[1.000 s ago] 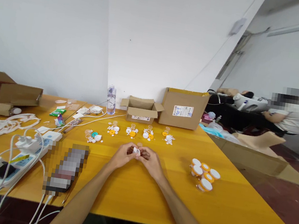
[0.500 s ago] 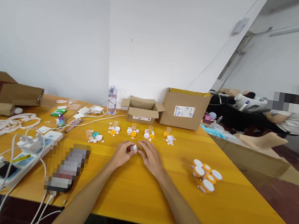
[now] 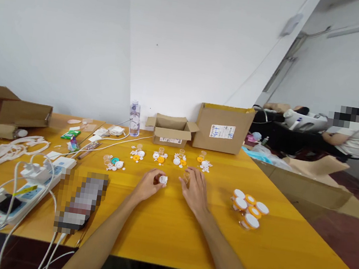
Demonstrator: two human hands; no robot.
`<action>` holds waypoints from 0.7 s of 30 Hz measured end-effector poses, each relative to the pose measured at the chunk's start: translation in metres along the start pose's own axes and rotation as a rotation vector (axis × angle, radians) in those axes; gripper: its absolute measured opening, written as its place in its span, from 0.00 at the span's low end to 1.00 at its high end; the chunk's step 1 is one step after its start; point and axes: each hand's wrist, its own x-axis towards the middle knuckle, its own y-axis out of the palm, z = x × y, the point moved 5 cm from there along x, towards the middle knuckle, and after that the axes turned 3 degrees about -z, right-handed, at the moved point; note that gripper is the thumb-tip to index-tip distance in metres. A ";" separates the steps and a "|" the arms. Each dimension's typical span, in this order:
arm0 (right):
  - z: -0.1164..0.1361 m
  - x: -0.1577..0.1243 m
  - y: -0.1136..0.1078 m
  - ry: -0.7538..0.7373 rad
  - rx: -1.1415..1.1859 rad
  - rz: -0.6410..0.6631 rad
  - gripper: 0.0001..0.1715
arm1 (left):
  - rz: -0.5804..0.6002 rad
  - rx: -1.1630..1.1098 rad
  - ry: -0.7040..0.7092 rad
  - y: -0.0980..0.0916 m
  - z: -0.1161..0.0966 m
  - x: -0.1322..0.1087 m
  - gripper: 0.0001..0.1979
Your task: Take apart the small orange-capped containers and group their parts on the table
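My left hand (image 3: pixel 150 185) rests on the yellow table (image 3: pixel 165 227) and pinches a small white round part (image 3: pixel 163 179) between thumb and fingers. A hand's width to the right lies my right hand (image 3: pixel 194 189), its fingers curled around a small clear cup (image 3: pixel 187 177) on the tabletop. Just beyond both hands sit several little groups of white and orange plastic parts (image 3: pixel 159 157) in a row. To the right is a cluster of orange-and-white assembled discs (image 3: pixel 248 207).
Two cardboard boxes (image 3: pixel 170 129) (image 3: pixel 222 128) and a water bottle (image 3: pixel 133 119) stand at the table's back edge. Power strips with white cables (image 3: pixel 30 175) and a blurred dark object (image 3: pixel 79 203) lie at left. Another person (image 3: pixel 351 135) sits at far right.
My hands were joined around the white part; they have separated. The right hand slid rightward and forward to the clear cup while the left hand kept the white part.
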 end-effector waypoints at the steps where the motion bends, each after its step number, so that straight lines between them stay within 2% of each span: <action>1: 0.008 0.000 0.001 -0.024 0.035 0.017 0.12 | 0.002 0.005 0.006 0.001 0.000 0.000 0.13; 4: 0.032 -0.003 0.011 -0.078 0.181 0.151 0.12 | 0.003 0.030 0.051 0.001 -0.002 -0.002 0.11; 8: 0.047 -0.007 0.021 -0.017 0.328 0.279 0.13 | 0.019 0.052 0.117 0.000 -0.007 -0.004 0.09; 14: 0.042 -0.008 0.022 0.098 0.459 0.293 0.09 | 0.052 0.067 0.089 0.002 -0.008 -0.005 0.10; 21: 0.026 -0.011 0.040 0.334 0.636 0.351 0.03 | 0.113 0.072 0.094 0.005 -0.011 -0.007 0.13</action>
